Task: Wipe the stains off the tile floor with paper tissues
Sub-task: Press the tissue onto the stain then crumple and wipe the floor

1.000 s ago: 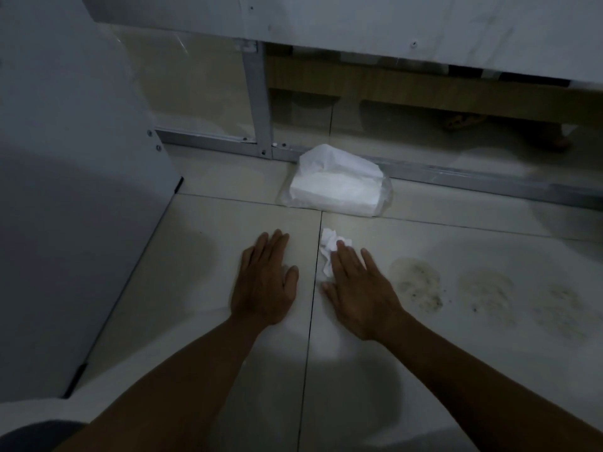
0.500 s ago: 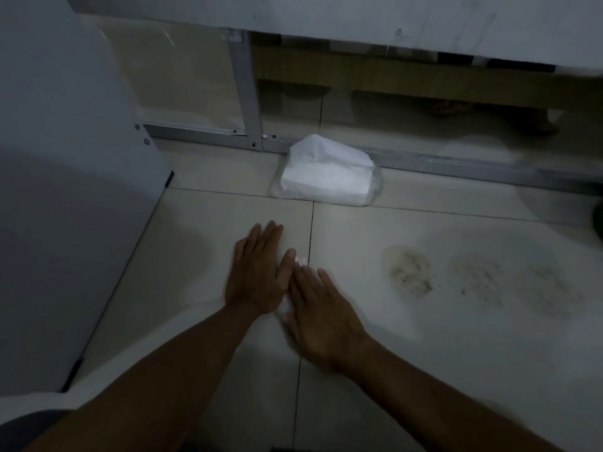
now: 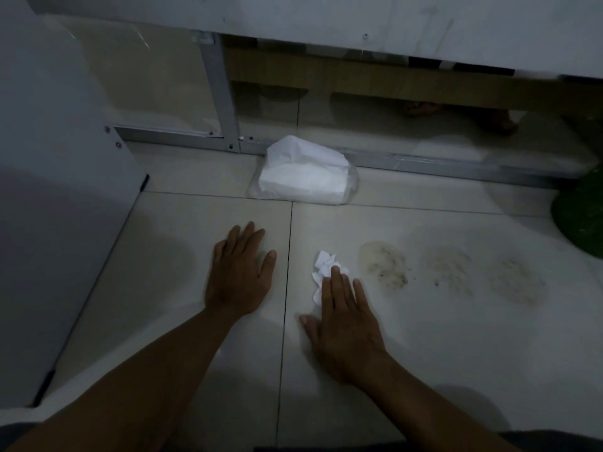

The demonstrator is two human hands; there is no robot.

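Shifting rightward, seemingly: right hand [image 3: 342, 324], tissue [image 3: 324, 272]

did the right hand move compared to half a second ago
Yes. The right hand with its tissue slid rightward, away from the grout line, toward the stains.

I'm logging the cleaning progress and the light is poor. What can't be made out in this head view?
- Crumpled tissue: its near part lies under the right hand, so its underside and any dirt on it are hidden.
- Green object: cut off by the right edge; unidentifiable.
- Floor beneath the left hand: covered by the flat palm.
- Two right stains: faint in the dim light, edges unclear.
- Behind the glass panel: reflections obscure it.
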